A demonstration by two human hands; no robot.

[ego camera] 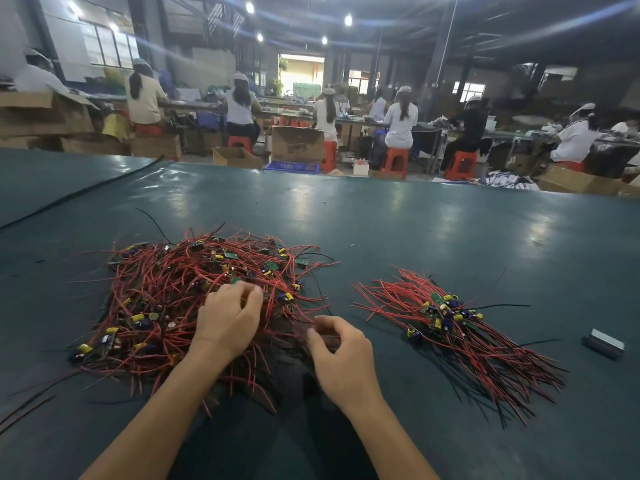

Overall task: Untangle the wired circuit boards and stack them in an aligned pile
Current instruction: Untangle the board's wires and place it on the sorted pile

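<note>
Factory floor, capped workers (400,119), benches (194,106), cartons (297,143)

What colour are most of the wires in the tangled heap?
Mostly red wires, a few black, clearest in the head view.

1. Left hand (227,318): fingertips curl down into the tangled pile (166,299); whatever they pinch is hidden behind the fingers.
2. Right hand (341,355): pinches red wires (323,336), which are motion-blurred; can't tell if a board hangs on them.
3. Both forearms are cut off by the bottom edge.
4. Tangled pile: lower boards are buried under wire, so they're uncountable.
5. Grey block (604,342), far right: too small to identify.
6. Background workers (401,119): blurred, bench work unreadable.
</note>
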